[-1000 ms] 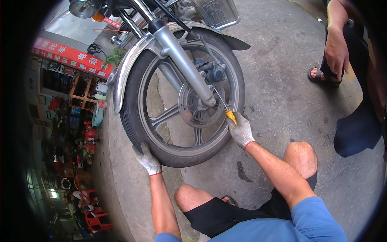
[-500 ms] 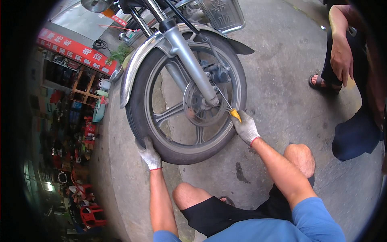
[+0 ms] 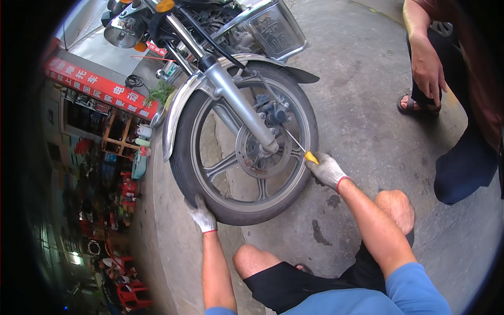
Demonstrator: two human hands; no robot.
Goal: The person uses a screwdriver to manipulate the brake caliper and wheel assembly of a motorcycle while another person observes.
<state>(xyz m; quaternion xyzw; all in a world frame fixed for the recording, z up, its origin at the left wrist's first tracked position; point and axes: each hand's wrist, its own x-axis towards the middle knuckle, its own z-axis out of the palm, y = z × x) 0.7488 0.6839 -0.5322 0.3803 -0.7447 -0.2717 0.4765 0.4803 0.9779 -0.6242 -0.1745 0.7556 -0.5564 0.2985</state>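
A motorcycle front wheel with a black tyre (image 3: 234, 215) stands before me. My left hand (image 3: 202, 216), in a pale work glove with a red cuff, grips the tyre's lower left edge, thumb along its sidewall. My gloved right hand (image 3: 328, 171) is closed on the yellow handle of a screwdriver (image 3: 311, 157) beside the tyre's right side. Its thin metal shaft slants up and left between the spokes toward the brake disc (image 3: 242, 157) and the dark brake caliper (image 3: 276, 115). I cannot tell whether the tip touches anything. The silver fork leg (image 3: 239, 107) runs down to the hub.
A chrome mudguard (image 3: 176, 113) arches over the tyre, and a metal side box (image 3: 273, 34) hangs farther back. Another person's hand (image 3: 428, 68) dangles at the right, above a sandalled foot. On the left are a red banner (image 3: 100, 88), cluttered shelves and a red plastic chair (image 3: 134, 295).
My view has shifted, showing more of the motorcycle's front. The screwdriver has drawn slightly right, away from the fork leg. My left hand stays on the tyre.
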